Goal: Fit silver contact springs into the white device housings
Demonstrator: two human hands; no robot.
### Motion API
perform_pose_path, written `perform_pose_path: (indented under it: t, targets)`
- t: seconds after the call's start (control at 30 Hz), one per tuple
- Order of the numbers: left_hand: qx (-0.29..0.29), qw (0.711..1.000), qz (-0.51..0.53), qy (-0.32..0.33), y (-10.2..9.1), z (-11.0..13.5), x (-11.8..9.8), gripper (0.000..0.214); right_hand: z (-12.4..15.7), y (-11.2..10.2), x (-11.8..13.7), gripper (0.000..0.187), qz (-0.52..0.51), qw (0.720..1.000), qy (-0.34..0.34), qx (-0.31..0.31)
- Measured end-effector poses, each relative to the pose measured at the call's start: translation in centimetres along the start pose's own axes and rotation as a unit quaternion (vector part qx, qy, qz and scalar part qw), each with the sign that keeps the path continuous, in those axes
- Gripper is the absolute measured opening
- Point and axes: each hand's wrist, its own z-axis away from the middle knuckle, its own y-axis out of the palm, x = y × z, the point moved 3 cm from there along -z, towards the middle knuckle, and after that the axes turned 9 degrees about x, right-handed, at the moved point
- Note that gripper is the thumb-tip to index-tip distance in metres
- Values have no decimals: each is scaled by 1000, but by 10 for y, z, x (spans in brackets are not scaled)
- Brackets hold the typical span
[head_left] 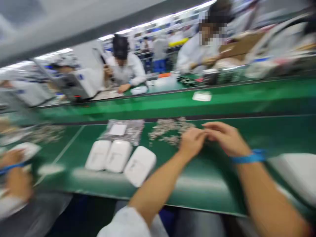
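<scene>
The picture is smeared by motion. My left hand (191,142) and my right hand (223,136) meet fingertip to fingertip over the green work surface (204,184). They sit at the near edge of a heap of small grey parts (170,130). Whether the fingers pinch a part is too blurred to tell. A blue band (249,157) circles my right wrist. Three white rounded casings (118,158) lie side by side to the left of my left forearm.
A clear bag of small parts (125,130) lies behind the casings. A green conveyor belt (247,98) carries a white piece (201,96). Co-workers in white sit across it. Another person's hands (13,171) work at the left. A white object (296,171) lies at the right.
</scene>
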Motion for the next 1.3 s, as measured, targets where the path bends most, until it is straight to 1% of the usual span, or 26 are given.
perform_pose_path:
  t: [0.03,0.07,0.1,0.13,0.2,0.3,0.43,0.53,0.63,0.8,0.9,0.97,1.07,1.17,1.23,1.3]
  targets:
    - [14,999,50,13,20,-3,-5,17,17,-27,-7,43,-18,998,52,-7]
    - [22,995,95,21,35,-6,-7,17,29,-47,-11,39,-51,994,98,-18]
    - [23,991,132,25,44,-9,-9,16,35,-60,-14,36,-92,986,136,-33]
    - [19,987,159,25,49,-10,-8,15,38,-67,-15,34,-132,976,164,-50]
    - [6,982,188,17,46,-10,-5,14,35,-67,-14,32,-183,962,190,-69]
    - [-10,979,204,-8,38,-7,1,13,28,-56,-12,30,-221,953,192,-84]
    - [-29,965,257,-34,41,-7,5,12,31,-51,-16,28,-272,932,206,-121]
    - [-44,963,266,-31,42,-8,5,14,33,-47,-18,30,-299,920,231,-105]
    - [-49,964,261,-26,41,-9,5,16,32,-42,-17,31,-306,916,243,-89]
    - [-69,956,283,-25,40,-10,4,12,31,-41,-15,32,-306,917,222,-125]
    - [-70,958,277,-15,42,-11,5,12,31,-44,-14,31,-294,922,205,-149]
    - [-64,962,267,4,43,-13,7,14,32,-46,-14,28,-263,932,199,-152]
    - [-49,966,252,27,45,-14,10,14,33,-50,-13,20,-187,956,189,-125]
    - [-38,974,220,48,45,-15,12,18,33,-53,-10,13,-77,979,156,-101]
    - [-36,978,194,69,45,-15,11,20,33,-56,-7,9,-17,987,131,-95]
    - [-34,980,176,85,45,-15,11,21,33,-57,-7,8,7,989,120,-81]
